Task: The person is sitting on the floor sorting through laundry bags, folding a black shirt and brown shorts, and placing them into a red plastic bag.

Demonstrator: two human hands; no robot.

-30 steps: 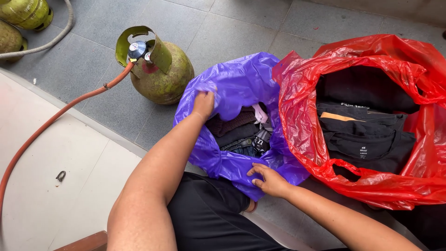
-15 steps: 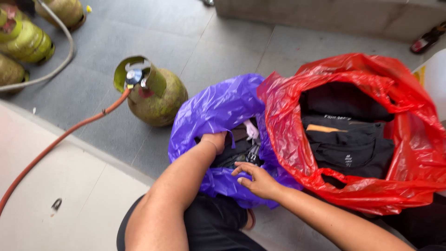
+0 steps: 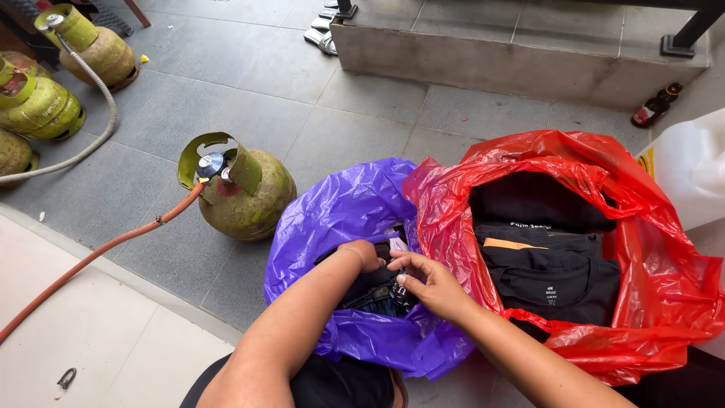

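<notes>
purple bag (image 3: 340, 219): thin glossy plastic, crinkled, mouth open upward; sits on the grey tile floor (image 3: 317, 98), pressed against the red bag on its right side, just beside the nearest gas cylinder.
bag contents: dark folded clothes (image 3: 377, 291), mostly hidden by the hands; a small pale tag (image 3: 398, 245) sticks up at the mouth.
left hand (image 3: 362, 255): wrist-deep in the bag mouth, fingers curled down onto the clothes; grip looks clenched, cannot tell on what.
right hand (image 3: 430, 283): over the bag's right edge, fingers loosely spread, tips touching the clothes; released, grasping nothing.
red bag (image 3: 453, 219): same thin plastic, bigger, wide open; stacked black garments (image 3: 547, 264) inside, one with a small white neck label, one with a flat tan card across it.
gas cylinder (image 3: 245, 196): round, worn green, regulator on top, orange hose (image 3: 98, 253) running off lower left.
other cylinders (image 3: 45, 98): three more, green, upper left, grey hose between them.
white container (image 3: 687, 166): right edge, yellow sticker on its side.
bottle (image 3: 655, 106): small, dark, red label, by the concrete step (image 3: 483, 53).
</notes>
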